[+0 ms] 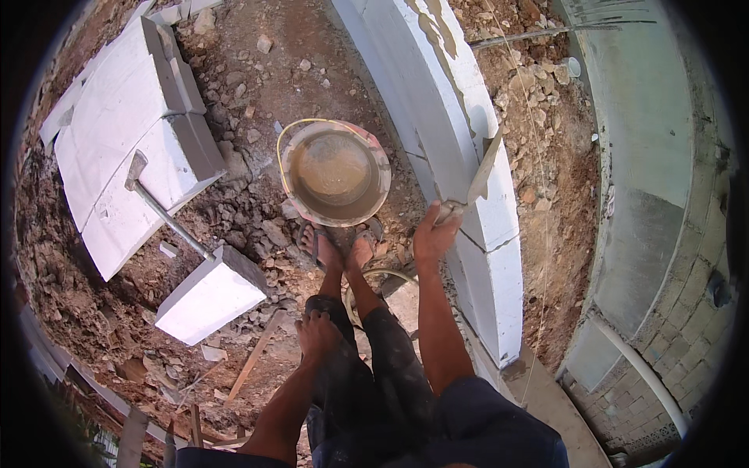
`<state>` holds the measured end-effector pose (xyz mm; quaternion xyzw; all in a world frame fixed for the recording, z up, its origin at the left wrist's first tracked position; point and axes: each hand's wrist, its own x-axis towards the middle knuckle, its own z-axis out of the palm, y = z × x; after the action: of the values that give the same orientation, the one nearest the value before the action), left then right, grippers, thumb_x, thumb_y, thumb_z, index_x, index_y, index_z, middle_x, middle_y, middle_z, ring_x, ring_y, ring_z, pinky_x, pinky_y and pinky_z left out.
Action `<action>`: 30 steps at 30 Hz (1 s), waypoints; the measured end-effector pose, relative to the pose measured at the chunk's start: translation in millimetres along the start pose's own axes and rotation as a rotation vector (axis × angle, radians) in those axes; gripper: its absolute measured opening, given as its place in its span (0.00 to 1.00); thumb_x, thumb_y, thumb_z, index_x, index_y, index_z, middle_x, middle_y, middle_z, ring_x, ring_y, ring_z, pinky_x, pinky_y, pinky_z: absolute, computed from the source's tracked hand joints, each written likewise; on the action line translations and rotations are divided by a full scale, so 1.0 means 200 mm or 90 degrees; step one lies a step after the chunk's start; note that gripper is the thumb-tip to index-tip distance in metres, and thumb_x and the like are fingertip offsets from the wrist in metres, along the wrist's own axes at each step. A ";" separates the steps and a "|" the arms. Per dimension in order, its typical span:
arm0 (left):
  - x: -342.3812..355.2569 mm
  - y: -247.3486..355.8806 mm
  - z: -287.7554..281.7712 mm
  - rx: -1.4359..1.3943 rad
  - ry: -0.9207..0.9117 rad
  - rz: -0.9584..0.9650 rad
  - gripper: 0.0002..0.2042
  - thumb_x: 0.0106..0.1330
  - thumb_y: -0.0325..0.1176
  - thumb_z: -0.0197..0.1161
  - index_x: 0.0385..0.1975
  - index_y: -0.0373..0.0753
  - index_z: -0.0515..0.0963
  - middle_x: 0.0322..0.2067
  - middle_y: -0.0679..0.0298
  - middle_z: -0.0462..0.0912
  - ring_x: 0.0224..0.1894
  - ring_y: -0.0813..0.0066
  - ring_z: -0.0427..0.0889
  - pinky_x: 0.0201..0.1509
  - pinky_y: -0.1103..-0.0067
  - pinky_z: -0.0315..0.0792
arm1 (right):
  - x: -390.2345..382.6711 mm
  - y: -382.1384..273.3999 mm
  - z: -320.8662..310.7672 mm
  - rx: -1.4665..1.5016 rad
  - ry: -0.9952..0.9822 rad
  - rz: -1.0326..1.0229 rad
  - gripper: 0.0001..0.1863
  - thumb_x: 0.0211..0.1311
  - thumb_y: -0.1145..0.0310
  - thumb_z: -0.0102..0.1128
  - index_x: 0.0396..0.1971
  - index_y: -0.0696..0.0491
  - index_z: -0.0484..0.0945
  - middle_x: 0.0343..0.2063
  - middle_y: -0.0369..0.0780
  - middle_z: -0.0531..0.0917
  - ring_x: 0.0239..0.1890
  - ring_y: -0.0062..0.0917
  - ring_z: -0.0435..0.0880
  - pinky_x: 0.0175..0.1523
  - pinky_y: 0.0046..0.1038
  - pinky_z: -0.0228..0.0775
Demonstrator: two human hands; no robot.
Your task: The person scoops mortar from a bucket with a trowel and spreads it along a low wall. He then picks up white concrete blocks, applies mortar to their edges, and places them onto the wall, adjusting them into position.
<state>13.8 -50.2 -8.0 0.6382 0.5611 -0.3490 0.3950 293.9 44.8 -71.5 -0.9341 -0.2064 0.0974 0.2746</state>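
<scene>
My right hand (437, 230) grips a trowel (484, 171) coated in grey mortar, its blade angled up over the top of the white block wall (495, 281), which has streaks of mortar (456, 70) along it. My left hand (318, 331) rests on my left thigh, fingers apart and slightly bent, holding nothing. A bucket (334, 170) of wet mortar with a yellow handle stands on the ground just in front of my sandalled feet.
White blocks (117, 156) are stacked at left, with a mallet (168, 214) and a loose block (207, 304). Rubble and wood scraps (257, 355) cover the ground. Beyond the wall run a string line (546, 257), a rendered wall (636, 156) and a white pipe (640, 363).
</scene>
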 end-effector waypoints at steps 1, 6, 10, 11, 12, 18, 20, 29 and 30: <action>-0.01 0.01 0.00 -0.003 -0.007 0.000 0.16 0.58 0.34 0.57 0.44 0.37 0.81 0.48 0.53 0.79 0.56 0.54 0.75 0.62 0.57 0.62 | 0.03 -0.04 0.18 -0.016 0.085 -0.042 0.34 0.68 0.47 0.52 0.54 0.67 0.66 0.51 0.65 0.70 0.52 0.61 0.73 0.51 0.52 0.69; -0.02 -0.04 -0.01 -0.036 0.020 0.010 0.14 0.58 0.36 0.57 0.40 0.38 0.82 0.46 0.54 0.79 0.52 0.54 0.77 0.60 0.58 0.63 | 0.27 -0.50 0.76 0.116 0.027 0.206 0.51 0.65 0.40 0.51 0.66 0.73 0.47 0.62 0.70 0.58 0.66 0.61 0.61 0.69 0.47 0.58; -0.03 -0.06 -0.01 -0.082 0.049 0.013 0.13 0.59 0.35 0.56 0.38 0.37 0.82 0.45 0.53 0.80 0.50 0.53 0.77 0.58 0.58 0.64 | 0.11 -0.53 0.77 0.051 -0.146 0.127 0.49 0.64 0.42 0.54 0.66 0.70 0.51 0.62 0.68 0.60 0.62 0.59 0.68 0.64 0.45 0.65; -0.04 -0.06 -0.01 -0.071 0.052 0.012 0.12 0.59 0.35 0.56 0.38 0.37 0.82 0.44 0.53 0.80 0.50 0.53 0.77 0.58 0.58 0.64 | 0.03 -0.45 0.75 0.024 -0.194 0.075 0.48 0.63 0.43 0.55 0.66 0.69 0.52 0.62 0.67 0.62 0.61 0.57 0.70 0.63 0.45 0.67; -0.05 -0.05 -0.02 -0.057 0.054 0.013 0.12 0.60 0.34 0.56 0.38 0.37 0.82 0.44 0.53 0.80 0.49 0.52 0.77 0.58 0.58 0.64 | -0.04 -0.30 0.73 0.009 -0.192 0.012 0.45 0.62 0.47 0.57 0.65 0.68 0.56 0.59 0.65 0.66 0.57 0.56 0.73 0.61 0.46 0.68; -0.05 -0.12 0.06 -0.114 0.057 0.007 0.13 0.58 0.35 0.58 0.38 0.37 0.82 0.43 0.55 0.80 0.50 0.54 0.76 0.59 0.58 0.64 | -0.25 0.13 0.38 -0.183 -0.579 0.127 0.30 0.56 0.52 0.62 0.51 0.60 0.76 0.46 0.55 0.82 0.52 0.48 0.80 0.57 0.44 0.70; -0.05 -0.14 0.09 -0.124 0.065 -0.002 0.11 0.58 0.34 0.58 0.38 0.39 0.82 0.43 0.57 0.80 0.50 0.55 0.76 0.58 0.59 0.65 | -0.22 0.03 0.44 -0.298 -0.577 0.074 0.26 0.55 0.52 0.63 0.45 0.59 0.80 0.42 0.53 0.84 0.49 0.48 0.82 0.54 0.43 0.73; -0.06 -0.12 0.05 -0.126 0.032 0.009 0.14 0.58 0.36 0.57 0.41 0.38 0.81 0.45 0.56 0.79 0.52 0.55 0.76 0.60 0.59 0.63 | -0.05 0.33 0.86 -0.155 -0.665 -0.058 0.22 0.55 0.57 0.65 0.40 0.62 0.82 0.32 0.51 0.85 0.38 0.40 0.86 0.44 0.37 0.77; -0.05 -0.08 0.03 -0.116 0.025 0.032 0.14 0.58 0.36 0.57 0.41 0.38 0.81 0.45 0.56 0.79 0.52 0.55 0.76 0.61 0.59 0.63 | -0.03 0.59 0.81 -0.039 -0.653 -0.050 0.21 0.56 0.59 0.65 0.41 0.61 0.82 0.29 0.47 0.84 0.33 0.36 0.85 0.40 0.35 0.76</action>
<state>-2.8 -58.7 -2.3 0.6200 0.5822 -0.2738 0.4491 280.8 27.7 -270.6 -0.7652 -0.3521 0.5268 0.1138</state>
